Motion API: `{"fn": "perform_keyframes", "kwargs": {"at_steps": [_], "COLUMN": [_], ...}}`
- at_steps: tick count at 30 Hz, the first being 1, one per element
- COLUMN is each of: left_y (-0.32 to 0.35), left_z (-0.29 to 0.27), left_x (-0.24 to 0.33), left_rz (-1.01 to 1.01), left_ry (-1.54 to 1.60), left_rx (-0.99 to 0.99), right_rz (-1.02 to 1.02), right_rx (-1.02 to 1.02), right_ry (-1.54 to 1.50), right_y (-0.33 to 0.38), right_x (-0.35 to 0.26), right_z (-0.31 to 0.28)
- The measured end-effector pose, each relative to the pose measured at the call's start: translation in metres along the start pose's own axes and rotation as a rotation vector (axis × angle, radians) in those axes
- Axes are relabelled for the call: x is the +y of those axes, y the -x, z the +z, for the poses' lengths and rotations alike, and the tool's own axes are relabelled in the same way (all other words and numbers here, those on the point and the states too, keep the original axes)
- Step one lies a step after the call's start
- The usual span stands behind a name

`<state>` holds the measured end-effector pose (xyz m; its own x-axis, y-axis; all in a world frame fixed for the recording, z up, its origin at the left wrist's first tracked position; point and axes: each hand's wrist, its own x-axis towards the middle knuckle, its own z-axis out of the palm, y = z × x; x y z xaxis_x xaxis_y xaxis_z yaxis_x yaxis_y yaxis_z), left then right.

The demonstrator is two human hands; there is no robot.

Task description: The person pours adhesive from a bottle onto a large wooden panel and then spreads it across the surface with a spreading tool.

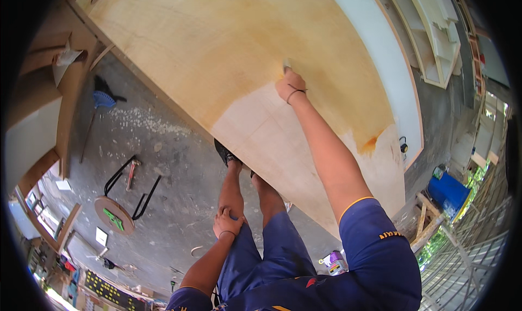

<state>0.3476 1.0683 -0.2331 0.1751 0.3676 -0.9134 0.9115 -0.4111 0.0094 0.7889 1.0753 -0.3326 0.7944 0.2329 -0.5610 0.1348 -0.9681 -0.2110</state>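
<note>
My right hand [291,87] is closed around a paintbrush [287,64], its pale bristles against a large wooden panel [261,118]. A yellowish-brown wet coat covers much of the panel's far part. Nearer me the wood is pale and bare, with a darker orange patch of liquid [370,144] at the right. My left hand [227,223] rests on my left leg near the knee, fingers laid over it. A small dark patch shows beside those fingers; I cannot tell what it is.
A white board [402,88] lies along the panel's right edge, beside wooden shelving [435,39]. On the grey floor are a blue broom [103,100], a hammer [132,175] and an overturned round stool [114,215]. A blue drum [448,194] stands at the right, a purple-capped container [336,262] near me.
</note>
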Motion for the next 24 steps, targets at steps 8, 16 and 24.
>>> {"fn": "perform_keyframes", "kwargs": {"at_steps": [8, 16, 24], "left_y": [-0.003, -0.004, 0.001], "left_z": [0.000, -0.002, 0.019], "left_x": [-0.017, -0.018, 0.000], "left_rz": [-0.035, -0.073, 0.010], "left_ry": [0.056, 0.078, 0.058], "left_rx": [-0.026, -0.036, -0.021], "right_rz": [-0.382, -0.675, -0.092], "right_rx": [-0.183, -0.407, 0.341], "right_ry": [0.261, 0.238, 0.398], "right_y": [0.112, 0.209, 0.102], "right_x": [-0.088, -0.086, 0.140], "right_z": [0.095, 0.124, 0.065]}}
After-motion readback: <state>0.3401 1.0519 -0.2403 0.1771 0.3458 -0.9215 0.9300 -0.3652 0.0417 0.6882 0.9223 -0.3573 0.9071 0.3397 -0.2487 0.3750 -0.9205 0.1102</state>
